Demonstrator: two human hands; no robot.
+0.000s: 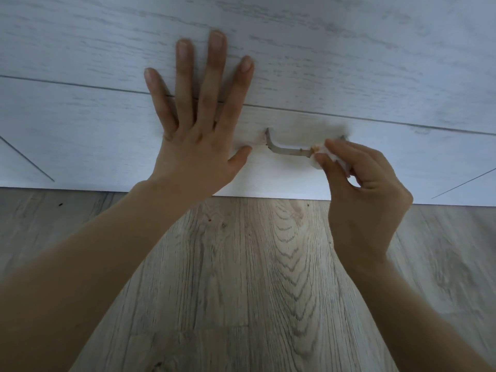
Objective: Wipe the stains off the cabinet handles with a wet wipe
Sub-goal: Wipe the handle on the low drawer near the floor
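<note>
Here, right hand (359, 183) pinches a wet wipe (320, 154) around the cabinet handle (284, 149).
Left hand (198, 130), at nine o'clock of it, presses flat, fingers spread, on the cabinet front (349, 76).

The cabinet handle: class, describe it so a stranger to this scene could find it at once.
Start at the pale wood-grain cabinet front above the wooden floor. On its lowest panel, between the two hands, a slim grey metal handle sticks out. Its right end is pinched in a white wet wipe.
</note>
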